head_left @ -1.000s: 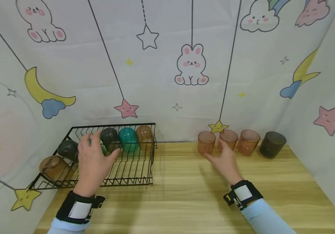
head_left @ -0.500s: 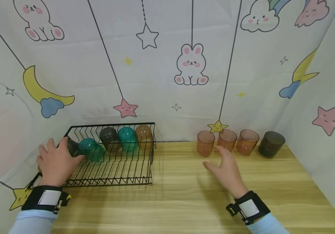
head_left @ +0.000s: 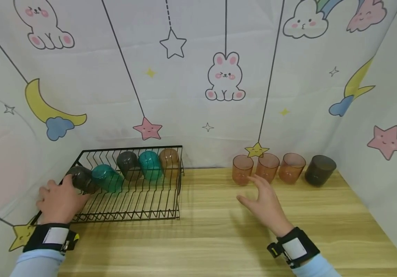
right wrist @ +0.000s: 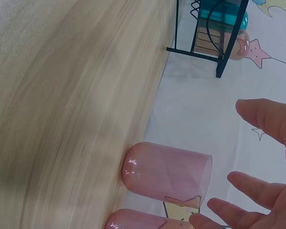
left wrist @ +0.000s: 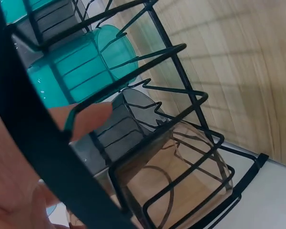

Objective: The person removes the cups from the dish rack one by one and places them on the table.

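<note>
My left hand (head_left: 59,202) is at the front left of the black wire dish rack (head_left: 129,215), fingers curled over a brown glass cup (left wrist: 181,186). From the head that cup is hidden beneath the hand; the left wrist view shows it through the wires, with the thumb (left wrist: 93,117) stretched towards a grey cup (head_left: 81,179). A teal cup (head_left: 107,177) lies beside the grey one. On the right, my right hand (head_left: 265,204) hovers with spread fingers and holds nothing. Just beyond its fingertips stands a clear pink cup (head_left: 242,170), apart from the hand.
Along the rack's back row lean a grey cup (head_left: 128,163), a teal cup (head_left: 150,165) and a brown cup (head_left: 169,161). Two more pink cups and a dark grey cup (head_left: 320,171) line the wall at right. Wooden tabletop (head_left: 205,231) spans between.
My left hand has moved left and down from above the rack's middle to its front-left cup. The right hand has drawn back slightly from the pink cups.
</note>
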The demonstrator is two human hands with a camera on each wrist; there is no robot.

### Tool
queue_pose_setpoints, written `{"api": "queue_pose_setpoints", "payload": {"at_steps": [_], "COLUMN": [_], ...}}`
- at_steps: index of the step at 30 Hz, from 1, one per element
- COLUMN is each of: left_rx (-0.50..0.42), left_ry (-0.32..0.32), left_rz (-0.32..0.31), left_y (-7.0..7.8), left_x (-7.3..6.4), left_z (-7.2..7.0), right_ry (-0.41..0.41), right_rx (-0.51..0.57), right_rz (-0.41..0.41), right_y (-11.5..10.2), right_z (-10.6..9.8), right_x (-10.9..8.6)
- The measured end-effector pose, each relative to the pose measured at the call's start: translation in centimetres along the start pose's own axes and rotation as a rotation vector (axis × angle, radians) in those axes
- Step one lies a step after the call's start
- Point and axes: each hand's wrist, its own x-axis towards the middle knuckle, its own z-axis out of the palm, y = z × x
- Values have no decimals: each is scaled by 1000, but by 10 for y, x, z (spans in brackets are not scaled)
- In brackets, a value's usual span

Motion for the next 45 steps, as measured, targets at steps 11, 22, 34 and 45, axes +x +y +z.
{"api": "queue_pose_setpoints", "payload": {"at_steps": [11,22,34,45], "left_rx": [9,-4,-46,-99], "left_ry": [48,40,178,352], "left_rz": [-30,28,155,265], "left_y": [6,20,63,115], "left_x": [-9,-16,-40,-73], "left_z": [-5,-10,-35,-52], "right_ry": [-15,-8,1,1], "right_rx": [-1,10,20,32], "right_rz": [-5,-10,-15,-14], "right_y": [-1,-4,-7,-15], "right_z": [-2,-4,-10,-12], "right_x": [-1,-4,-6,-9]}}
